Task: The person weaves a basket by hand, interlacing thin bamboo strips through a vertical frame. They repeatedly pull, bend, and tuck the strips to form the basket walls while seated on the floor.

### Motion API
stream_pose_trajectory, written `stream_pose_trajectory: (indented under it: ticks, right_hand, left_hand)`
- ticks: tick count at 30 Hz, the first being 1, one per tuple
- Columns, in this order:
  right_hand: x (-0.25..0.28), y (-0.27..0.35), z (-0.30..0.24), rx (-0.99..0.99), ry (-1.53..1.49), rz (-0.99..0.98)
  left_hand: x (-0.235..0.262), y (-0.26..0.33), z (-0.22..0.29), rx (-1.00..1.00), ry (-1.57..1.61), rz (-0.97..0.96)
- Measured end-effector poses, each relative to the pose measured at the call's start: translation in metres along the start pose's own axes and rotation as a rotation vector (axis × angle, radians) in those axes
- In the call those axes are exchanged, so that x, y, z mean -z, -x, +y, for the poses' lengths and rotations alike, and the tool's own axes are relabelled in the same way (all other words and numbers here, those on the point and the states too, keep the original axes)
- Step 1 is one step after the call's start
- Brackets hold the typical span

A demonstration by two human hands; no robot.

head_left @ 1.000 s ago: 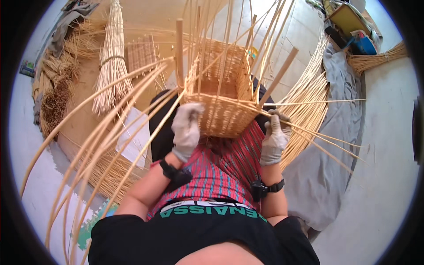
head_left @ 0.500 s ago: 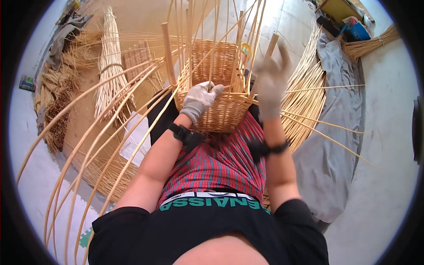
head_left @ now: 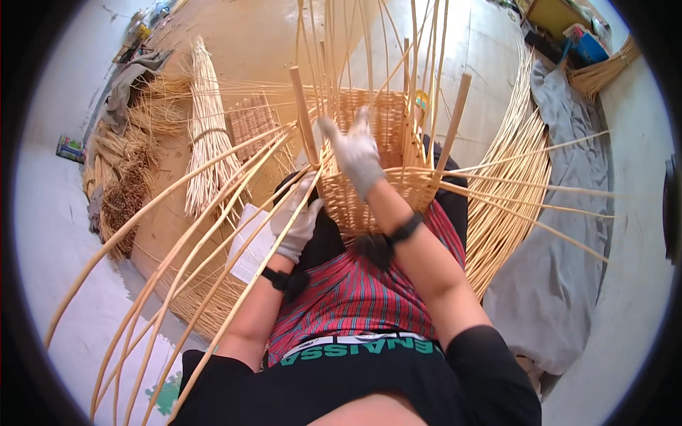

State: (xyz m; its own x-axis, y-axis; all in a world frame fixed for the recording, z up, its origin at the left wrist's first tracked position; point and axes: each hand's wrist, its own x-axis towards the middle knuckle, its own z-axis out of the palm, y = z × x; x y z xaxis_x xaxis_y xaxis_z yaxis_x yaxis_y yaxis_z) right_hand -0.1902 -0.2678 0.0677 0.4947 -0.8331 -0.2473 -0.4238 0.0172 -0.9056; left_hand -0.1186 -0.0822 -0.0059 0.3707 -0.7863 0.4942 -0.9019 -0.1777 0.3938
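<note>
A woven wicker basket point(head_left: 348, 206) sits on my lap, its near wall toward me and tall thin upright canes rising from its rim. Thick wooden stakes, a left stake point(head_left: 303, 113) and a right stake point(head_left: 452, 128), stand at its near corners. My left hand point(head_left: 293, 224), in a pale work glove, is at the left near corner, partly behind long canes point(head_left: 234, 263) that sweep out to the left. Its fingers stretch up toward the corner, the thumb apart. My right hand point(head_left: 357, 153), gloved and slightly blurred, reaches over the near rim beside the left stake, thumb and fingers spread.
Left on the floor lie a tied cane bundle point(head_left: 207, 135), a woven panel point(head_left: 252, 124), a white sheet of paper point(head_left: 250, 245) and brown dried bundles point(head_left: 128, 188). To the right, loose canes point(head_left: 508, 199) lie beside a grey cloth point(head_left: 543, 284). Several canes jut right from the basket.
My left hand has moved from the near rim down and left to the corner. My right hand has swung from the right stake across to the left side. The view has shifted.
</note>
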Motion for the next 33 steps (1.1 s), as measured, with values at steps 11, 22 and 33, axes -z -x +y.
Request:
stream_pose_trajectory:
  ticks: [11, 22, 33]
  right_hand:
    - [-0.012, -0.028, -0.026, 0.295, -0.442, 0.319]
    - [-0.035, 0.011, 0.017, 0.903, -0.825, 0.185]
    - [0.015, 0.048, 0.123, 0.348, -1.067, -0.055]
  left_hand:
    - [-0.027, -0.006, -0.022, 0.115, -0.025, -0.13]
    - [-0.04, 0.0, -0.035, 0.232, -0.09, -0.254]
    - [-0.01, -0.01, 0.046, 0.043, -0.071, -0.16]
